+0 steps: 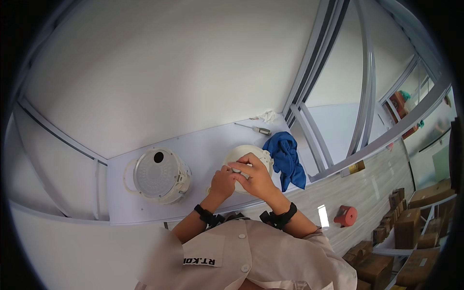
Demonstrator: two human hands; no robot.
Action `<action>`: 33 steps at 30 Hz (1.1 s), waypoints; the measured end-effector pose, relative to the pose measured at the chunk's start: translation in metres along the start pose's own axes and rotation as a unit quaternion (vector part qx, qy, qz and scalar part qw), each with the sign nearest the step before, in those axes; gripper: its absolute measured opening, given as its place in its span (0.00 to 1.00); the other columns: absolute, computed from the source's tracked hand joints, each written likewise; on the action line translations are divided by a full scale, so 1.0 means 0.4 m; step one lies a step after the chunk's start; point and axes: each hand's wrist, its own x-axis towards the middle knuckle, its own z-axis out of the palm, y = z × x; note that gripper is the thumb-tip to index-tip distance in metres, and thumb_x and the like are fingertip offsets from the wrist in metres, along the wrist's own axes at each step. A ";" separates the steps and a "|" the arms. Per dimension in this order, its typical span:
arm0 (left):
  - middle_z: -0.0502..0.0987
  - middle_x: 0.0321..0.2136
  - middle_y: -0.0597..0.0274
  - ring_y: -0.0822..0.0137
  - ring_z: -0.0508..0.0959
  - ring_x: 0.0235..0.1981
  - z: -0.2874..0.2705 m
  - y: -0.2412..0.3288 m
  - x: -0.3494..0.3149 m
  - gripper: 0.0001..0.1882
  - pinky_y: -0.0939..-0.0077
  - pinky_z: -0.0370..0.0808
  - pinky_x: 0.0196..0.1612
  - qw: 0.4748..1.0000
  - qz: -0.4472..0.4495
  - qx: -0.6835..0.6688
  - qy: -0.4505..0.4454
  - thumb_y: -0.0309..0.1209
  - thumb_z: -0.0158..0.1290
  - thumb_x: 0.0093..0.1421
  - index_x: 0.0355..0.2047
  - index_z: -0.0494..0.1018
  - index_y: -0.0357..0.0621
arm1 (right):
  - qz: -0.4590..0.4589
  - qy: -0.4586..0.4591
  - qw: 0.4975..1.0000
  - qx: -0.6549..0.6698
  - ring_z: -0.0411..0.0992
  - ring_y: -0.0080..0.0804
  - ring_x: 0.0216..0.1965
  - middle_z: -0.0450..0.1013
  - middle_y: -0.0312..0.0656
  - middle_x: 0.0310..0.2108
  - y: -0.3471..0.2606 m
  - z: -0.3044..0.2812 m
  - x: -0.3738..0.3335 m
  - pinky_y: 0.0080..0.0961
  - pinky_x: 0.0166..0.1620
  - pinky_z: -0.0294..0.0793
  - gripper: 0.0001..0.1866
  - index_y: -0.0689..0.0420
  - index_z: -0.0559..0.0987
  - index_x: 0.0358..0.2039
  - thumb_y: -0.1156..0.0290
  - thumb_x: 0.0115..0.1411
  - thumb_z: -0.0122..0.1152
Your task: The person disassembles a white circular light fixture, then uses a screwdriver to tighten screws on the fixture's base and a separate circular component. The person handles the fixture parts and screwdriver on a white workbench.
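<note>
Near the middle of the frame, both hands meet over a round white housing (246,153) that sits on the white table (203,145). The left hand (223,182) curls its fingers together and pinches a small grey part (236,170) against the housing's top. The right hand (255,175) lies across the housing from the right, its fingers bent down and closed on the same part.

Left of centre stands a second white housing (157,175), open end up, well apart from the hands. A blue cloth (288,157) lies just beside the first housing on its right. A screwdriver (256,129) and a crumpled white rag (267,115) lie farther up the table. At lower right, a red roll (346,215) rests on the floor near brown boxes (408,224).
</note>
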 end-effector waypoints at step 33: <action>0.77 0.46 0.57 0.44 0.79 0.41 -0.020 0.003 -0.011 0.10 0.48 0.79 0.46 0.998 0.033 -0.028 0.039 0.31 0.64 0.61 0.42 0.79 0.47 | 0.020 0.050 0.998 0.016 0.78 0.55 0.52 0.76 0.53 0.56 -0.011 -0.008 0.003 0.39 0.54 0.80 0.34 0.54 0.77 0.66 0.83 0.58 0.67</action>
